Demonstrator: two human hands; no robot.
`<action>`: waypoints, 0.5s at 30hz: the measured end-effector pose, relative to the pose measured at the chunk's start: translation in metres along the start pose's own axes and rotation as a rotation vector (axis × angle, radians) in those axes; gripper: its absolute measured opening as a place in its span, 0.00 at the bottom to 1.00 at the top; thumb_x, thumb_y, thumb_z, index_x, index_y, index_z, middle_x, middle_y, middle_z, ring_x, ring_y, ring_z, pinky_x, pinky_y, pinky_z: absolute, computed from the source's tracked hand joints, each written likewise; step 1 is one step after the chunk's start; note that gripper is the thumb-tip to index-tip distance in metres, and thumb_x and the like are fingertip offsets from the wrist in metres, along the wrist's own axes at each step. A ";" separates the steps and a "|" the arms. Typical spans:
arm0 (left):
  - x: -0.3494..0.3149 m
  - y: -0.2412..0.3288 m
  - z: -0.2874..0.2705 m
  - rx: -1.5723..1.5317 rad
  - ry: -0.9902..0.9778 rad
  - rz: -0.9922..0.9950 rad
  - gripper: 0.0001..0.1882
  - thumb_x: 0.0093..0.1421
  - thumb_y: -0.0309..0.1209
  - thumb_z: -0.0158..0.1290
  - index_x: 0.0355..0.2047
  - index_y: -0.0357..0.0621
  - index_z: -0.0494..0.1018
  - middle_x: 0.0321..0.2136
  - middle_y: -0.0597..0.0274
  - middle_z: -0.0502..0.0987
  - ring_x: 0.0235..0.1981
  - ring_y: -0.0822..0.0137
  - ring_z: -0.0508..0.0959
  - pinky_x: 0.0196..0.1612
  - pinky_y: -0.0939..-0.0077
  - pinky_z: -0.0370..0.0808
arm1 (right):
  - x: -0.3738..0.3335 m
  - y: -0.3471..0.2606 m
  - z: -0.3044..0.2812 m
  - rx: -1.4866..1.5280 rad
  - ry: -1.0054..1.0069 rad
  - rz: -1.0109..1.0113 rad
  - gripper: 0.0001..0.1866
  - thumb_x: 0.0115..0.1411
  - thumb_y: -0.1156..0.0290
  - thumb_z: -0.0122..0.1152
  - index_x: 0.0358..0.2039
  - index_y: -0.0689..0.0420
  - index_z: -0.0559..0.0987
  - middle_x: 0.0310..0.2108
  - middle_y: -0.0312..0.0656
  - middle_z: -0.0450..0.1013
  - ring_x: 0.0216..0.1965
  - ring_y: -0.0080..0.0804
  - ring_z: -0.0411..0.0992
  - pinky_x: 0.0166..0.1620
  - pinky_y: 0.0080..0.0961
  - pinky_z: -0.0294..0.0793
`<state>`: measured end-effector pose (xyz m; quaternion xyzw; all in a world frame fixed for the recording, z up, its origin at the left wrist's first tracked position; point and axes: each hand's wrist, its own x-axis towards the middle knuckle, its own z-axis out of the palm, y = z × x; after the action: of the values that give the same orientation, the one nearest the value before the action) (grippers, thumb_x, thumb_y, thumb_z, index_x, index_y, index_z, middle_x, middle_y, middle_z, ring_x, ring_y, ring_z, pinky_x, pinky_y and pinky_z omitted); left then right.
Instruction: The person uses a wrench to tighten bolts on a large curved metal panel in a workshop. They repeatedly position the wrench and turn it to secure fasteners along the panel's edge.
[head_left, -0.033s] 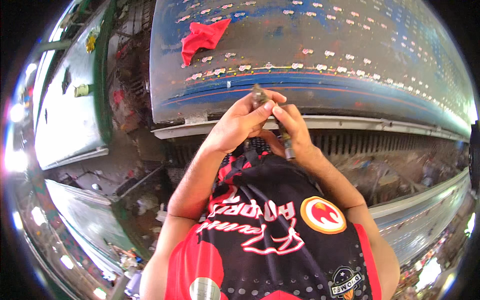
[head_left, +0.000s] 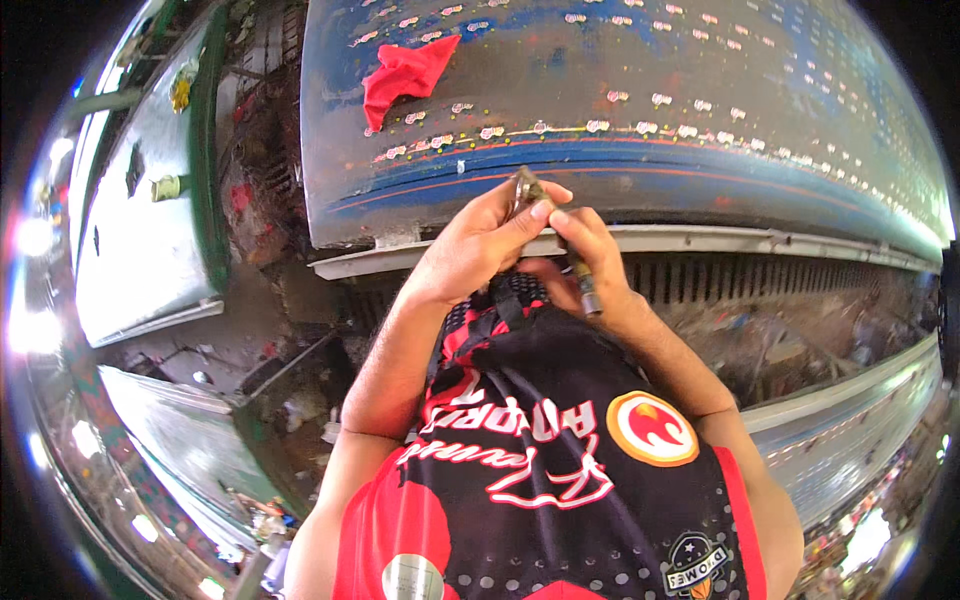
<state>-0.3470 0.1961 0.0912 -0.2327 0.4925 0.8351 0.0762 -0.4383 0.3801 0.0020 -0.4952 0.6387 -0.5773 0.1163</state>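
Over the blue table point(head_left: 700, 110), left hand point(head_left: 480, 240) pinches a small metal part point(head_left: 527, 187); right hand point(head_left: 590, 262) grips a thin tool point(head_left: 583, 285). Mid-fitting; alignment needs care.

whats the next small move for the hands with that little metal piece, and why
Probably steady it and go on fitting: the left hand pinches a small metal piece at its fingertips, and the right hand grips a slim tool right beside it, above the blue patterned surface.
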 end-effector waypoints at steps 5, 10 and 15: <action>0.012 0.000 -0.058 0.665 -0.011 0.039 0.17 0.74 0.38 0.62 0.56 0.42 0.80 0.40 0.74 0.80 0.32 0.84 0.70 0.40 0.83 0.70 | -0.014 -0.021 0.007 0.047 0.351 0.284 0.21 0.70 0.74 0.68 0.62 0.65 0.79 0.54 0.50 0.82 0.46 0.32 0.81 0.53 0.28 0.79; 0.013 -0.012 -0.090 0.951 -0.110 0.173 0.19 0.68 0.38 0.66 0.55 0.45 0.82 0.39 0.69 0.82 0.33 0.75 0.75 0.39 0.76 0.73 | -0.037 -0.035 0.027 0.435 0.625 0.702 0.13 0.75 0.68 0.62 0.52 0.63 0.84 0.32 0.32 0.78 0.31 0.16 0.71 0.34 0.16 0.68; 0.016 -0.023 -0.094 1.125 -0.333 0.337 0.21 0.67 0.34 0.63 0.60 0.50 0.80 0.48 0.52 0.83 0.47 0.52 0.85 0.49 0.61 0.82 | -0.072 -0.045 0.068 0.528 0.947 1.002 0.14 0.74 0.61 0.64 0.46 0.59 0.85 0.24 0.33 0.76 0.21 0.15 0.68 0.24 0.18 0.63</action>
<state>-0.3233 0.1254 0.0275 0.0579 0.8697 0.4726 0.1302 -0.3320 0.4004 -0.0109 0.2025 0.6097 -0.7416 0.1932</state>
